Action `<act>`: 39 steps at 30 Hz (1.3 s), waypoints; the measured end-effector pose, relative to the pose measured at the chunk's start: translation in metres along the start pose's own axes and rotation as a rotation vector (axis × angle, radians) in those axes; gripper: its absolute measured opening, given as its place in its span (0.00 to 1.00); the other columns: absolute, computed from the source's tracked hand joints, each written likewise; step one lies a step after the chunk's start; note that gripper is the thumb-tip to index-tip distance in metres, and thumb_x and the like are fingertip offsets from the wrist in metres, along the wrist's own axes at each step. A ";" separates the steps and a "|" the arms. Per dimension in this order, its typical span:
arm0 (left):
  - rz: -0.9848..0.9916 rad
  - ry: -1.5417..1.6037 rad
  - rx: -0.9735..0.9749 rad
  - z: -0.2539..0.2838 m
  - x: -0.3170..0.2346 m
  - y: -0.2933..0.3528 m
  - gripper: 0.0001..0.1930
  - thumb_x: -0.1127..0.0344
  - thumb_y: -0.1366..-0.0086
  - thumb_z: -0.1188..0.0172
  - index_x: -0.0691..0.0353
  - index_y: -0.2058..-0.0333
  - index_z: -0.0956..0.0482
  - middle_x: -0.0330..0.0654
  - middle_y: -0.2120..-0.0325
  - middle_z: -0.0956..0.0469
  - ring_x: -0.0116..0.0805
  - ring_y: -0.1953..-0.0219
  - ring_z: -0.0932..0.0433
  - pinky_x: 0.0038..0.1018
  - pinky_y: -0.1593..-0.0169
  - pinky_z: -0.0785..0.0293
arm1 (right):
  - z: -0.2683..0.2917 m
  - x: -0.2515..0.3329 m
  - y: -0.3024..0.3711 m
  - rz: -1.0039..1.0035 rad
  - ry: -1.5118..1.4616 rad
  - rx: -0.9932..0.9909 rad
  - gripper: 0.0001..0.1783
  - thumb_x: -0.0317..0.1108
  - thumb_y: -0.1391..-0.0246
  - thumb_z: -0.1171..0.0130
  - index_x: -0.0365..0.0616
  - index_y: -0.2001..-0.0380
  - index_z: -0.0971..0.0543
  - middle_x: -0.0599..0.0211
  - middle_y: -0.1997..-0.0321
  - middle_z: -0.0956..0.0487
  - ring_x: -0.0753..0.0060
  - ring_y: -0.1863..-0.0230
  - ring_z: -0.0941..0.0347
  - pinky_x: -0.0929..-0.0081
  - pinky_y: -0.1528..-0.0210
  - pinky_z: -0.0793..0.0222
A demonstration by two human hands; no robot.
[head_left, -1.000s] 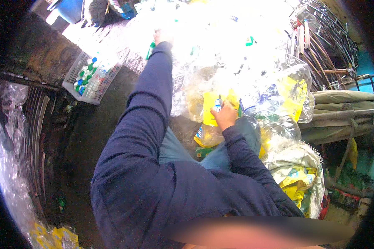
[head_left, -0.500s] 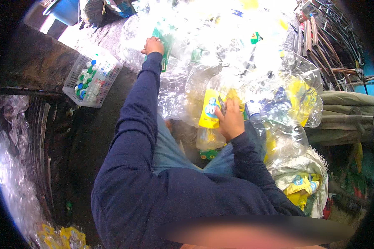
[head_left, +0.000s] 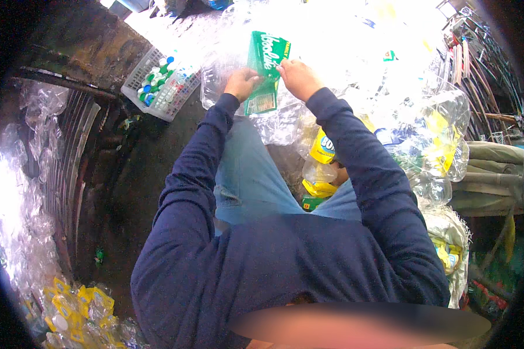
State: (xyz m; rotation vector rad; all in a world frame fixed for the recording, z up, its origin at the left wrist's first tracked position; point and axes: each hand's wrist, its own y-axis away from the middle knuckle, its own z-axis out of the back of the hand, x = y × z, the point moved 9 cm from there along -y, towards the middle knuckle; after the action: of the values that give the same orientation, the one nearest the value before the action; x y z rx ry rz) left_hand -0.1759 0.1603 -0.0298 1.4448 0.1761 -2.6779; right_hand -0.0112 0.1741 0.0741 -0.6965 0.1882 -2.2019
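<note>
A large green label (head_left: 264, 64) with white lettering lies in front of me, apparently around a clear plastic bottle washed out by glare. My left hand (head_left: 243, 83) is closed at the label's left edge, with thumb and fingers on it. My right hand (head_left: 300, 79) pinches the label's right edge between thumb and fingers. Below my right forearm, between my knees, lies a clear bottle with a yellow and blue label (head_left: 322, 146), partly hidden by my sleeve.
To the left stands a white plastic crate (head_left: 167, 104) holding green, white and blue caps. Clear bottles (head_left: 445, 131) pile up ahead and right. A white woven sack (head_left: 457, 232) with yellow labels sits at my right. More yellow-labelled plastic (head_left: 78, 311) lies at lower left. Bent rods (head_left: 480, 87) lean far right.
My right hand has left the yellow-labelled bottle and reached forward to the green label. My left hand stays at the green-labelled bottle, which now shows more of its label. The view has shifted.
</note>
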 end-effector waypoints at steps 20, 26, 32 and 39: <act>-0.005 0.044 0.009 -0.029 -0.013 0.056 0.18 0.58 0.44 0.40 0.65 0.60 0.25 0.50 0.61 0.23 0.40 0.56 0.24 0.32 0.52 0.31 | 0.004 0.065 0.020 -0.004 0.242 0.149 0.10 0.31 0.54 0.49 0.38 0.81 0.21 0.48 0.75 0.22 0.51 0.70 0.22 0.60 0.68 0.26; 0.025 -0.040 0.133 -0.027 -0.023 0.078 0.12 0.62 0.46 0.39 0.64 0.66 0.21 0.47 0.67 0.20 0.41 0.62 0.22 0.34 0.58 0.29 | -0.036 -0.009 0.074 -0.067 0.427 0.356 0.09 0.31 0.53 0.49 0.38 0.76 0.22 0.54 0.74 0.21 0.56 0.72 0.22 0.59 0.71 0.28; -0.154 -0.163 0.147 -0.026 -0.057 0.070 0.12 0.61 0.49 0.36 0.60 0.67 0.21 0.50 0.69 0.21 0.44 0.63 0.22 0.35 0.59 0.28 | 0.006 -0.062 0.127 -0.126 0.401 0.355 0.15 0.40 0.50 0.48 0.37 0.73 0.23 0.49 0.70 0.23 0.49 0.64 0.27 0.58 0.58 0.32; -0.459 -0.238 0.327 -0.025 -0.156 0.080 0.06 0.71 0.49 0.38 0.61 0.70 0.23 0.47 0.72 0.21 0.38 0.68 0.20 0.31 0.65 0.26 | -0.047 -0.044 0.119 -1.032 -1.303 0.187 0.47 0.64 0.52 0.46 0.23 0.52 0.34 0.44 0.61 0.23 0.64 0.73 0.22 0.76 0.76 0.30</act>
State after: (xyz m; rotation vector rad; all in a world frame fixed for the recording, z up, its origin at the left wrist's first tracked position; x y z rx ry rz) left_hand -0.0591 0.0888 0.0830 1.2652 0.0563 -3.3610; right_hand 0.0645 0.1228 -0.0251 -2.2570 -1.2453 -2.0118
